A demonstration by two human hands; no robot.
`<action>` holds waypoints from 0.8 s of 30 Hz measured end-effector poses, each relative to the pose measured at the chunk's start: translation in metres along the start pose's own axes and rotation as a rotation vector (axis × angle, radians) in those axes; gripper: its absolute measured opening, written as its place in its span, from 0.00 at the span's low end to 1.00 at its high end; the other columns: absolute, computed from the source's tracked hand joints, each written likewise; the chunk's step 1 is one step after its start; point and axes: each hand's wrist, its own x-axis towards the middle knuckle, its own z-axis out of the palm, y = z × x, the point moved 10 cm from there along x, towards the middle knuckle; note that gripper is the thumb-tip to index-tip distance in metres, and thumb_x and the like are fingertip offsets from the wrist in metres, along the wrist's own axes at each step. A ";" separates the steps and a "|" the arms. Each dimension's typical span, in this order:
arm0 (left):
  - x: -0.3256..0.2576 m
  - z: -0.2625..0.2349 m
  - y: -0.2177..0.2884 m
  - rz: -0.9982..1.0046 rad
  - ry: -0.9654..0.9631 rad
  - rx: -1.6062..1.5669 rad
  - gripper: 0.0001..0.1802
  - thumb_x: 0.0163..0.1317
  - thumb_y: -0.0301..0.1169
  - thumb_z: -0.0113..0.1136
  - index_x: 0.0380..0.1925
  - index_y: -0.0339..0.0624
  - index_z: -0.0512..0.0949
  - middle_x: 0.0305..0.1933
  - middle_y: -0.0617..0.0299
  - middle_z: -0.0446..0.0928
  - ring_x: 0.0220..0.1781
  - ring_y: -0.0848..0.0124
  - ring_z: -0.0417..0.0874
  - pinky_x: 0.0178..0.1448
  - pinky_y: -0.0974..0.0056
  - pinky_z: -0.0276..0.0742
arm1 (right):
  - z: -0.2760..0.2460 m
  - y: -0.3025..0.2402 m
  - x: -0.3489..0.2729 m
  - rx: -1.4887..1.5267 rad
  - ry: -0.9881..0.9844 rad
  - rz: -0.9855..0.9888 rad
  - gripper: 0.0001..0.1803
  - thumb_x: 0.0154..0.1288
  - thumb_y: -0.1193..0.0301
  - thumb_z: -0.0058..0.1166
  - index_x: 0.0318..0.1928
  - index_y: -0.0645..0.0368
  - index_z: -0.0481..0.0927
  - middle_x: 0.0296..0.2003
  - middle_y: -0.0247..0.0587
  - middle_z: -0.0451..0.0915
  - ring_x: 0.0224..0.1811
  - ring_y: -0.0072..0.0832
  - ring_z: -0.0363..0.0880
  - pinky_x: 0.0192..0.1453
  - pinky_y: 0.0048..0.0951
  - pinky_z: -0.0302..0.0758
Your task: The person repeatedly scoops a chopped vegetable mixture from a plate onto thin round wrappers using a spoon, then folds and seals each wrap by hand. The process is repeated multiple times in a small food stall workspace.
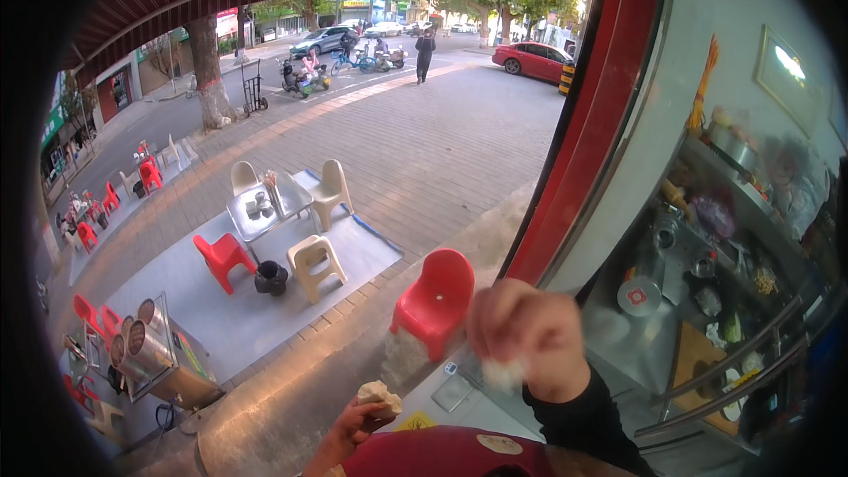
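Note:
At the lower middle, my left hand is closed round a pale chunk of bread with a rough, torn-looking edge. My right hand is raised further right in a black sleeve, its fingers curled together. A small whitish piece, blurred by motion, shows under those fingers and looks like bread. Below both hands lies the dark red cloth of my apron. Just beyond my right hand stands a red plastic chair.
A red door frame rises beside my right hand. Right of it is a metal counter with pots and a cutting board. Outside are a metal table with chairs, a cart of steel cylinders, a walking person and parked vehicles.

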 end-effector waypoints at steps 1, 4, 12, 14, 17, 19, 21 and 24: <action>0.001 0.003 -0.001 0.013 -0.025 0.000 0.18 0.61 0.22 0.58 0.52 0.41 0.72 0.50 0.55 0.79 0.50 0.61 0.82 0.52 0.57 0.81 | 0.022 -0.024 0.009 -0.022 -0.153 -0.106 0.03 0.62 0.78 0.60 0.35 0.64 0.82 0.40 0.44 0.77 0.40 0.35 0.78 0.45 0.29 0.76; -0.001 0.005 -0.007 0.028 -0.073 -0.089 0.25 0.59 0.18 0.59 0.57 0.43 0.68 0.55 0.52 0.75 0.55 0.53 0.80 0.56 0.48 0.82 | 0.060 -0.057 0.021 0.027 -0.283 -0.296 0.06 0.59 0.76 0.62 0.27 0.60 0.79 0.34 0.41 0.75 0.31 0.28 0.75 0.29 0.25 0.71; -0.009 -0.004 -0.007 0.086 0.031 -0.126 0.27 0.59 0.16 0.58 0.58 0.45 0.68 0.54 0.51 0.75 0.54 0.51 0.80 0.54 0.46 0.83 | 0.076 -0.063 0.026 0.085 -0.309 -0.454 0.04 0.61 0.75 0.64 0.35 0.62 0.84 0.35 0.40 0.77 0.32 0.28 0.76 0.33 0.20 0.75; -0.009 0.003 -0.005 0.076 0.005 -0.094 0.26 0.58 0.16 0.59 0.58 0.44 0.68 0.54 0.51 0.75 0.53 0.52 0.81 0.54 0.46 0.83 | 0.078 -0.065 0.023 0.029 -0.414 -0.484 0.05 0.62 0.74 0.63 0.34 0.62 0.84 0.35 0.41 0.78 0.32 0.28 0.76 0.33 0.20 0.76; -0.011 0.008 -0.003 0.099 0.025 -0.083 0.25 0.58 0.16 0.59 0.56 0.43 0.70 0.53 0.51 0.76 0.53 0.52 0.81 0.53 0.48 0.84 | 0.072 -0.070 0.016 0.081 -0.376 -0.525 0.05 0.63 0.73 0.61 0.36 0.63 0.83 0.35 0.44 0.80 0.32 0.29 0.77 0.34 0.23 0.76; -0.012 0.011 -0.004 0.107 0.063 -0.063 0.25 0.58 0.17 0.59 0.57 0.41 0.70 0.54 0.51 0.76 0.53 0.53 0.81 0.54 0.49 0.83 | 0.069 -0.072 0.005 0.132 -0.390 -0.579 0.05 0.64 0.75 0.60 0.37 0.64 0.81 0.35 0.46 0.81 0.33 0.31 0.77 0.34 0.25 0.77; -0.013 0.015 -0.004 0.122 0.073 -0.026 0.26 0.59 0.18 0.59 0.59 0.40 0.69 0.56 0.50 0.76 0.56 0.54 0.80 0.58 0.51 0.80 | 0.054 -0.064 -0.003 0.096 -0.273 -0.526 0.06 0.64 0.75 0.59 0.39 0.65 0.80 0.36 0.47 0.80 0.35 0.32 0.78 0.37 0.27 0.77; -0.014 0.020 -0.005 0.095 0.067 -0.101 0.28 0.57 0.15 0.59 0.59 0.43 0.69 0.54 0.51 0.76 0.54 0.53 0.81 0.54 0.49 0.83 | 0.006 -0.034 -0.034 -0.101 0.084 -0.312 0.06 0.67 0.75 0.55 0.41 0.64 0.77 0.38 0.46 0.79 0.39 0.33 0.78 0.45 0.28 0.76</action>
